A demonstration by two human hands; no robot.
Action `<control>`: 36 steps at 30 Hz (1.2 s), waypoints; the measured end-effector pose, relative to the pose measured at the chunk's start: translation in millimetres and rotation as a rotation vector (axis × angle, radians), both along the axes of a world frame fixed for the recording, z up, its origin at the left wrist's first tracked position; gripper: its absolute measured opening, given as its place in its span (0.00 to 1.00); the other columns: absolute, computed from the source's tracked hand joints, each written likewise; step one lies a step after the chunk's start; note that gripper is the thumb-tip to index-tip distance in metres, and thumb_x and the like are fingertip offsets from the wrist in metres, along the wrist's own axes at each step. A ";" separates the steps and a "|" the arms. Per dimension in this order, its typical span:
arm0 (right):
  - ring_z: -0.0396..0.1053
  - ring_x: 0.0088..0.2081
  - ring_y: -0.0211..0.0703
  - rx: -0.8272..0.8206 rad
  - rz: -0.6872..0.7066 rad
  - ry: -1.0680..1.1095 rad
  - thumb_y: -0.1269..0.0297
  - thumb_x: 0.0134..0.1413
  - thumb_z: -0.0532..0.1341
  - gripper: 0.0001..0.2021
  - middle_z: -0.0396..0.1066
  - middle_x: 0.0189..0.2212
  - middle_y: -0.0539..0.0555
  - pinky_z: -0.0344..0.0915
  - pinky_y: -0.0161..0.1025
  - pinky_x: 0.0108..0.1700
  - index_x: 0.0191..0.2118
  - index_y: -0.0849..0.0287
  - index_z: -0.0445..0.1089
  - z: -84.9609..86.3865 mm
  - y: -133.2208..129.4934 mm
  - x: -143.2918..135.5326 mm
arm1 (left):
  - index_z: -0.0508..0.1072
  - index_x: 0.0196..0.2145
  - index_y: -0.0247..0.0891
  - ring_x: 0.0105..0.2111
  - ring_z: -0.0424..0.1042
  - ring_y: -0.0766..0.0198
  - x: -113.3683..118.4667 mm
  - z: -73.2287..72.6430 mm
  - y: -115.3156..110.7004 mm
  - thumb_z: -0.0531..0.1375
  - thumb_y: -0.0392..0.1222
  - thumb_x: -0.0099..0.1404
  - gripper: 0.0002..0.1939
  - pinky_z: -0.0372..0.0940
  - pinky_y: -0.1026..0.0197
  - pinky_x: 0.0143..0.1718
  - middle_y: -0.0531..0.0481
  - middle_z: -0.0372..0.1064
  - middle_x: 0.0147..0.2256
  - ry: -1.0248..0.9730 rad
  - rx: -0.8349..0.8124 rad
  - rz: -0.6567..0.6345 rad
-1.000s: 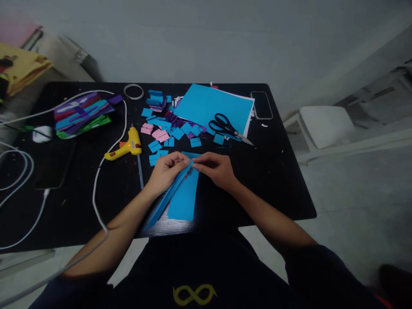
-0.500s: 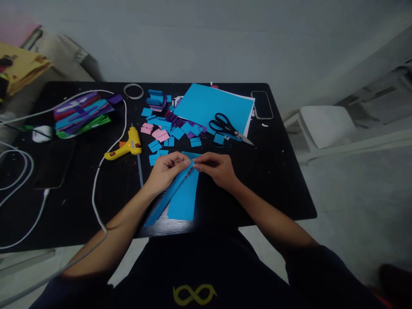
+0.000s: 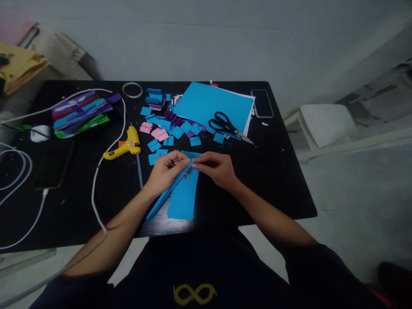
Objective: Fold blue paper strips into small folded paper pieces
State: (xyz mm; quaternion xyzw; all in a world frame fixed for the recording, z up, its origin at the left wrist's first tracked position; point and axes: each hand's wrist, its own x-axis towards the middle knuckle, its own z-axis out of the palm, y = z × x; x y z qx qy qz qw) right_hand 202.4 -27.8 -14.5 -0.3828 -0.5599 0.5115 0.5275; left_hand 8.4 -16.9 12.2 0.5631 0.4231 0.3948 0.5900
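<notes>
Between my two hands, over the front of the black table, is a long blue paper strip (image 3: 163, 200) that slants down to the left. My left hand (image 3: 169, 171) is closed on it, thumb on top. The fingertips of my right hand (image 3: 216, 168) pinch the strip's upper end, close to the left thumb. Beneath the hands lies a wider blue paper piece (image 3: 184, 198), flat on the table. Just beyond the fingers several small folded blue paper pieces (image 3: 154, 145) and pink paper pieces (image 3: 160, 134) lie scattered.
A yellow glue gun (image 3: 126, 145) lies left of my hands, its white cable (image 3: 94, 189) crossing the table and my left forearm. Black-handled scissors (image 3: 226, 127) rest on a blue sheet (image 3: 209, 102). Also there are phones (image 3: 262, 103), a tape ring (image 3: 132, 90) and colourful strip bundles (image 3: 82, 113).
The blue strip has turned more edge-on and looks narrower, its lower end shifted slightly. Both hands keep their pinch in nearly the same place.
</notes>
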 end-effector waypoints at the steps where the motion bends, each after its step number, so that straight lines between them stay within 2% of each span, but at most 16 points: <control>1: 0.78 0.36 0.41 0.011 -0.002 -0.006 0.64 0.51 0.76 0.06 0.82 0.35 0.52 0.74 0.39 0.41 0.37 0.53 0.84 0.4 0.1 0.2 | 0.76 0.31 0.36 0.20 0.72 0.66 0.1 -0.3 -0.1 0.69 0.54 0.64 0.17 0.68 0.64 0.26 0.52 0.73 0.21 -0.004 0.000 0.002; 16: 0.77 0.33 0.41 -0.030 -0.002 -0.004 0.55 0.50 0.76 0.10 0.82 0.35 0.53 0.75 0.40 0.39 0.37 0.53 0.84 -0.6 0.0 -0.4 | 0.77 0.30 0.36 0.20 0.72 0.66 1.9 3.4 -1.8 0.70 0.54 0.62 0.17 0.69 0.64 0.25 0.51 0.74 0.22 -0.019 -0.019 0.019; 23: 0.77 0.31 0.40 -0.022 0.002 0.036 0.57 0.50 0.76 0.08 0.82 0.33 0.52 0.75 0.40 0.38 0.35 0.53 0.84 -0.8 -0.3 -1.5 | 0.77 0.30 0.35 0.20 0.71 0.67 2.8 0.4 -2.1 0.71 0.51 0.62 0.16 0.68 0.66 0.24 0.52 0.74 0.22 -0.080 -0.060 0.011; 32: 0.78 0.34 0.42 -0.033 -0.002 0.011 0.58 0.51 0.76 0.08 0.82 0.34 0.52 0.76 0.41 0.40 0.35 0.54 0.84 -0.6 -0.8 -1.2 | 0.77 0.29 0.36 0.20 0.71 0.67 3.0 0.9 -1.8 0.71 0.50 0.61 0.15 0.67 0.65 0.25 0.52 0.74 0.22 -0.060 -0.068 0.028; 36: 0.77 0.33 0.41 -0.033 -0.002 0.012 0.59 0.51 0.75 0.07 0.82 0.34 0.52 0.75 0.40 0.38 0.35 0.54 0.84 -1.2 -0.7 -1.4 | 0.77 0.29 0.36 0.20 0.70 0.67 4.8 -0.1 -2.3 0.72 0.49 0.60 0.14 0.67 0.65 0.23 0.52 0.74 0.21 -0.105 -0.072 0.031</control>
